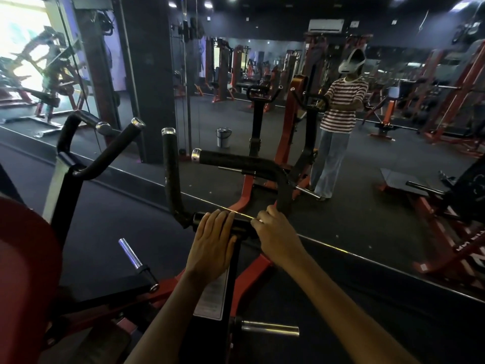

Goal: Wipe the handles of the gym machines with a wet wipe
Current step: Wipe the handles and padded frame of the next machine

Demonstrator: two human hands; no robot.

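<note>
A black and red gym machine stands in front of me with several black foam handles. My left hand rests palm down with straight fingers on its low horizontal bar. My right hand grips the same bar just to the right, fingers curled over it. A small pale edge shows at its fingertips; I cannot tell if this is the wet wipe. An upright handle rises left of my hands. A horizontal handle with a chrome end cap runs above them. Another bent handle stands further left.
A wall mirror straight ahead reflects the machine, a person in a striped shirt and more red gym machines. A red pad is at the lower left. Chrome weight pegs stick out low on the frame. A small bucket stands on the floor.
</note>
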